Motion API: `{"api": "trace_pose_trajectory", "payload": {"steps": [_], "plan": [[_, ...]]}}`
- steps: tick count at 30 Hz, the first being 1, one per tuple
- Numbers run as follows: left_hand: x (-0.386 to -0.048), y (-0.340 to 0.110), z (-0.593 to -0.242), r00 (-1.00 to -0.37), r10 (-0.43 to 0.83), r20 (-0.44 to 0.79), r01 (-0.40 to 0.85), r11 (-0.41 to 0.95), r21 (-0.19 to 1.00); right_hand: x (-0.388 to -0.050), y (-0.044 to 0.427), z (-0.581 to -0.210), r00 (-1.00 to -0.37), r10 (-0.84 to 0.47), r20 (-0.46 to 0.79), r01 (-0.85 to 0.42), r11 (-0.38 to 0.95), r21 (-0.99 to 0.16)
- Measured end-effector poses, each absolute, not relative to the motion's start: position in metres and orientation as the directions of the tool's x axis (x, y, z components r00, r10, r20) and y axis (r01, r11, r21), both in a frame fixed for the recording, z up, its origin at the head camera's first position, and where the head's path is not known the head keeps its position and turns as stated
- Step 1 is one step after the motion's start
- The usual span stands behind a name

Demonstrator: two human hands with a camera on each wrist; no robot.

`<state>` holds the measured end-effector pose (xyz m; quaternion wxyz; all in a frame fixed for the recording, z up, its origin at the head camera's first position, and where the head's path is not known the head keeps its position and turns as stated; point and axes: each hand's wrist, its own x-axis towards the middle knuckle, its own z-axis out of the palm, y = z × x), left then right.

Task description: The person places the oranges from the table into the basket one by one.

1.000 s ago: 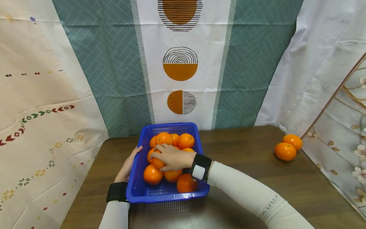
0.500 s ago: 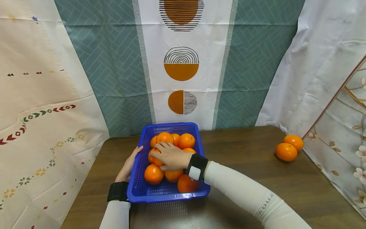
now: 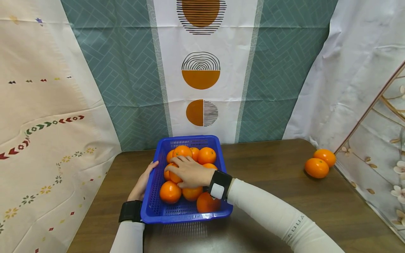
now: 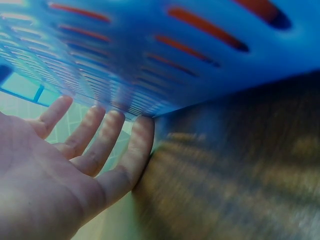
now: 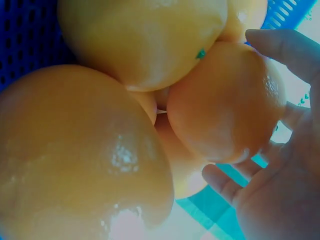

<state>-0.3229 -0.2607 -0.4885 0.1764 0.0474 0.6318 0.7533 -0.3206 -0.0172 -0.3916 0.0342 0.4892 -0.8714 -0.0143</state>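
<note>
A blue slotted plastic basket (image 3: 187,220) full of several oranges stands on the table in the head view. My left hand (image 3: 141,183) lies along its left side. In the left wrist view the fingers (image 4: 92,132) of that hand, slightly bent, touch the slotted wall (image 4: 200,75). My right hand (image 3: 191,173) is inside the basket, thumb and fingers curved round an orange (image 5: 227,105) near the middle of the pile. Other oranges press close about it, such as a large one (image 5: 75,155) in the right wrist view. Part of the held orange is hidden by my hand.
Two more oranges lie at the table's far right, one in front (image 3: 317,168) and one behind (image 3: 325,157). The brown wooden table (image 3: 262,165) ends at a patterned cloth (image 3: 202,88) behind, with printed cloths on both sides.
Very little differs. My right hand shifts slightly on the orange, which stays in the pile. The left hand stays at the basket's side, and the view drifts a little.
</note>
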Motion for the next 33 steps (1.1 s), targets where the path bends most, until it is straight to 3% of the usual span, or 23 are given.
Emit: {"api": "trace_pose_trajectory", "payload": {"steps": [11,19,33], "plan": [[-0.325,-0.259,-0.488,-0.935,0.324,-0.143,-0.202,-0.158,0.967,-0.323,-0.008,-0.375,-0.53,-0.844,0.085,-0.846,0.518,-0.13],[-0.325,-0.26,-0.488,-0.939,0.319,-0.128,-0.18,-0.14,0.974,-0.33,0.005,-0.356,-0.599,-0.787,0.148,-0.78,0.531,-0.332],[-0.324,-0.261,-0.488,-0.932,0.326,-0.157,-0.213,-0.143,0.967,-0.348,0.048,-0.341,-0.68,-0.643,0.352,-0.707,0.449,-0.546]]}}
